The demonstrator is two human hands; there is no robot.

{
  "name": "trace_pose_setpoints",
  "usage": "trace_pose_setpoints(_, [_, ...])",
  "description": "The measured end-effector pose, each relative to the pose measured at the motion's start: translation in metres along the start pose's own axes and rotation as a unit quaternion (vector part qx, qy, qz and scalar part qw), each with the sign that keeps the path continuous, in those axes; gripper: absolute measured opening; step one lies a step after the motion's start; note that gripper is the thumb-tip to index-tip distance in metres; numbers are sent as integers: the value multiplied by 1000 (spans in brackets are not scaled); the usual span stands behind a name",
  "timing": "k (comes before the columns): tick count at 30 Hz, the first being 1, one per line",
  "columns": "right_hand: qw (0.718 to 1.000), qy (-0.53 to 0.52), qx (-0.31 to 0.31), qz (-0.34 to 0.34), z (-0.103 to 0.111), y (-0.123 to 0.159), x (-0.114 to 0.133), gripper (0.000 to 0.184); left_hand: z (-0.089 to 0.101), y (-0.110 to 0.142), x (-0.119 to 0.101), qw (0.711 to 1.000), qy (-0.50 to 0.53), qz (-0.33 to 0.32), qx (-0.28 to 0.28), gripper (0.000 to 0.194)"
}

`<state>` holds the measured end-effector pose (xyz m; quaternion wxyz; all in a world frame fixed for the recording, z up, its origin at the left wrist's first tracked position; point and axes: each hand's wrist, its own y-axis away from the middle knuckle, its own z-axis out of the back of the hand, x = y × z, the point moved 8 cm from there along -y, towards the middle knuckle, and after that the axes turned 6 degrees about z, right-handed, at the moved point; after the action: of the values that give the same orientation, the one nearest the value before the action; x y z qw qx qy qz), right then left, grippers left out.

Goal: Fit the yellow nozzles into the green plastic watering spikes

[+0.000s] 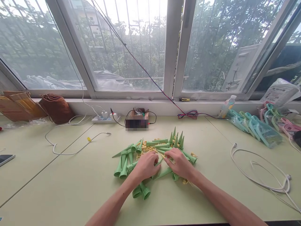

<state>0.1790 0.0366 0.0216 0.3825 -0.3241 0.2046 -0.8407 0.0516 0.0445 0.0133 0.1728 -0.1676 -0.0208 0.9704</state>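
Observation:
Hollow green plastic spikes lie in a loose heap around both hands, and several stand point-up in a cluster at the back right. Small yellow plastic pieces are scattered among them. My left hand is closed round a green spike whose thin tip shows past the fingers; the rest is hidden by the hand. Close by on the right, my right hand pinches a small yellow piece between thumb and fingers, near that tip.
Behind the heap is a small box with a blurred front, wired to a power strip. White cables lie left and right. Blue-green clips and a bottle stand at the right, a brown pouch at the left.

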Motion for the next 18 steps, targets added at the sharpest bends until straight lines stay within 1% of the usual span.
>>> trace_pose_setpoints(4, [1000, 1, -4, 0, 1, -1, 0, 10, 1, -2, 5, 999, 29, 9, -23, 14])
trace_pose_setpoints(8, [1000, -11, -9, -7, 1, -2, -1, 14, 12, -5, 12, 992, 100, 31, -68, 20])
trace_pose_setpoints(12, [1000, -14, -7, -9, 1, -2, -3, 15, 22, -5, 16, 977, 181, 52, -103, 24])
trace_pose_setpoints(15, [1000, -13, 11, -11, 0, -3, -4, 17, 25, -5, 15, 965, 232, 47, -115, 24])
trace_pose_setpoints(18, [999, -9, 34, -10, -2, -2, -4, 21, 22, -5, 16, 955, 274, 40, -110, 22])
